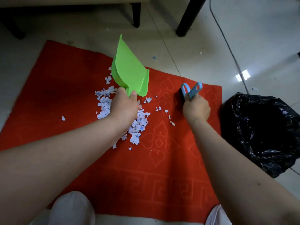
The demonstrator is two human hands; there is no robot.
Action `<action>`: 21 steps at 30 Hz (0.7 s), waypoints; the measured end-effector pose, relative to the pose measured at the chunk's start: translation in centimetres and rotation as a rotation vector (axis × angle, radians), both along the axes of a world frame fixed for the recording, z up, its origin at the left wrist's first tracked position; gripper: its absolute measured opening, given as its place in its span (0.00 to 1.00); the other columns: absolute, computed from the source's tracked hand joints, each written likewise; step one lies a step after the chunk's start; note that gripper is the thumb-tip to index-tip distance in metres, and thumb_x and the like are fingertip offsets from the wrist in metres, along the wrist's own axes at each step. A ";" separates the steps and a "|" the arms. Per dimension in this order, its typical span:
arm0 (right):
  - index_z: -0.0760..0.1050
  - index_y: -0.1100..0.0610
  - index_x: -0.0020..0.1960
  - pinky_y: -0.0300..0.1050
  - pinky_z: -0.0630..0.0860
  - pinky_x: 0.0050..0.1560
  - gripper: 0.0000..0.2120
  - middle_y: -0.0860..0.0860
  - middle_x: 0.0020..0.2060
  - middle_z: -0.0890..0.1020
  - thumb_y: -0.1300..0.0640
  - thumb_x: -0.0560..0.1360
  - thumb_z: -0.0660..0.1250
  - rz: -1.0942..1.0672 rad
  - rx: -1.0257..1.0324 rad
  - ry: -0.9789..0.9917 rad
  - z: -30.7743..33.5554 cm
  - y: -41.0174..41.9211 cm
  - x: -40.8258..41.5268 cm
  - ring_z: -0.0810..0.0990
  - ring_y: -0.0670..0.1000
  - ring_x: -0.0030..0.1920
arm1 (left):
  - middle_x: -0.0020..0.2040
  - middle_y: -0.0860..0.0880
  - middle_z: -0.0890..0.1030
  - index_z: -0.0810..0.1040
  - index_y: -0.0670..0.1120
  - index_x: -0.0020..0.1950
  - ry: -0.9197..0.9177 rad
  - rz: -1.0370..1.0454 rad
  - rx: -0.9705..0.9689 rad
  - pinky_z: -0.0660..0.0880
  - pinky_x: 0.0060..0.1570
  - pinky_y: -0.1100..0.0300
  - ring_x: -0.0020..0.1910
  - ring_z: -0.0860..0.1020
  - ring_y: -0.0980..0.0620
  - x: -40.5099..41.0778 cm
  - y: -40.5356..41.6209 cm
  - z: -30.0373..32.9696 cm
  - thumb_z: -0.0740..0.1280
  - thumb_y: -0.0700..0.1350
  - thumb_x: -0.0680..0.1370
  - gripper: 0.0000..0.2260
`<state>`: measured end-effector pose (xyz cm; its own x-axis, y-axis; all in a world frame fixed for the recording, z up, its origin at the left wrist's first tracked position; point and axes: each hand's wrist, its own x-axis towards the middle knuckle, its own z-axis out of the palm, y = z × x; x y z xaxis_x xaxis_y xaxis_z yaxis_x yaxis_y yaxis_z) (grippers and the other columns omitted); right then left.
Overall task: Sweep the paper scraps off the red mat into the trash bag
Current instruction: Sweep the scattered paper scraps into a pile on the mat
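I am seeing both forearms reaching forward and down over the red mat (81, 88), which is lying flat on the tiled floor (211, 38). My left hand (125, 108) is curling round the short handle of one green dustpan (129, 73), thumb on top, and the pan is tilting up on its side with its scoop lifted clear of the mat, pointing away from me. My right hand (196, 109) is gripping one blue-handled brush (191, 90) from above, fingers wrapped round the looped handle; its dark bristle head is sitting just beside the knuckles, and I cannot tell whether it is touching the mat. The paper scraps (139, 125) are lying in one loose heap under and around my left wrist, with a scatter of strays between the two hands and one lone piece far out to the left. One black trash bag (263, 132) is standing open on the floor, just beside the mat's right edge. Two dark furniture legs (190, 17) are standing on the tiles beyond the mat.
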<state>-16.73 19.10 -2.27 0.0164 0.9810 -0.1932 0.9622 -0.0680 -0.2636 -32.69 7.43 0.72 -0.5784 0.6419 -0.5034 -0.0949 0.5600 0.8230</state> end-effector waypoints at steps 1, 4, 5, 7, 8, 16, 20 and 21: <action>0.75 0.56 0.57 0.48 0.70 0.47 0.14 0.58 0.50 0.81 0.51 0.79 0.57 0.005 -0.039 0.011 -0.6 -0.4 -0.6 0.78 0.63 0.52 | 0.42 0.45 0.76 0.67 0.43 0.61 -0.001 0.003 -0.001 0.70 0.29 0.61 0.31 0.71 0.55 -0.1 -0.1 -0.1 0.54 0.46 0.83 0.10; 0.76 0.56 0.56 0.47 0.70 0.46 0.13 0.58 0.50 0.82 0.50 0.79 0.57 0.115 -0.123 0.082 -1.8 -2.0 -3.0 0.79 0.62 0.51 | 0.41 0.45 0.76 0.67 0.43 0.61 -0.008 0.015 -0.003 0.70 0.30 0.59 0.31 0.71 0.53 -0.4 -0.4 -0.4 0.54 0.46 0.83 0.10; 0.76 0.56 0.54 0.46 0.68 0.44 0.13 0.58 0.48 0.82 0.51 0.79 0.58 0.170 -0.130 0.101 -1.9 -2.3 -3.7 0.79 0.62 0.50 | 0.41 0.45 0.76 0.67 0.43 0.61 -0.015 0.018 -0.004 0.71 0.30 0.59 0.31 0.70 0.53 -0.4 -0.5 -0.4 0.54 0.46 0.83 0.10; 0.76 0.57 0.51 0.45 0.65 0.41 0.13 0.57 0.44 0.81 0.50 0.79 0.58 0.222 -0.109 0.132 -1.2 -2.4 -4.3 0.77 0.61 0.45 | 0.39 0.46 0.76 0.66 0.44 0.61 -0.029 0.025 -0.005 0.72 0.31 0.59 0.30 0.70 0.53 -0.5 -0.7 -0.3 0.53 0.46 0.83 0.09; 0.76 0.58 0.50 0.45 0.66 0.41 0.15 0.56 0.43 0.80 0.48 0.80 0.57 0.206 -0.083 0.150 -0.7 -2.1 -4.2 0.77 0.60 0.43 | 0.39 0.46 0.75 0.66 0.44 0.60 -0.031 0.024 -0.003 0.72 0.31 0.59 0.30 0.70 0.53 -0.6 -0.8 -0.3 0.53 0.46 0.83 0.09; 0.74 0.55 0.61 0.50 0.72 0.48 0.15 0.60 0.52 0.81 0.51 0.80 0.56 0.168 -0.062 -0.022 -0.7 -2.7 -3.8 0.79 0.63 0.53 | 0.41 0.45 0.75 0.67 0.43 0.60 0.002 0.036 -0.005 0.69 0.28 0.61 0.30 0.69 0.54 -1.5 -1.6 -0.5 0.53 0.45 0.83 0.09; 0.76 0.57 0.57 0.51 0.73 0.47 0.14 0.62 0.51 0.81 0.51 0.79 0.57 0.374 -0.107 0.013 -1.1 -5.0 -5.5 0.79 0.64 0.52 | 0.40 0.45 0.76 0.67 0.43 0.58 0.013 0.037 -0.016 0.69 0.29 0.60 0.28 0.70 0.53 -1.1 -1.6 -0.6 0.54 0.45 0.83 0.08; 0.76 0.58 0.55 0.51 0.72 0.46 0.15 0.62 0.50 0.81 0.49 0.79 0.58 0.323 -0.091 0.053 -0.7 -4.8 -5.3 0.79 0.65 0.51 | 0.40 0.44 0.76 0.67 0.42 0.59 0.015 0.036 -0.015 0.70 0.29 0.60 0.28 0.70 0.54 -1.1 -1.7 -0.6 0.54 0.45 0.83 0.09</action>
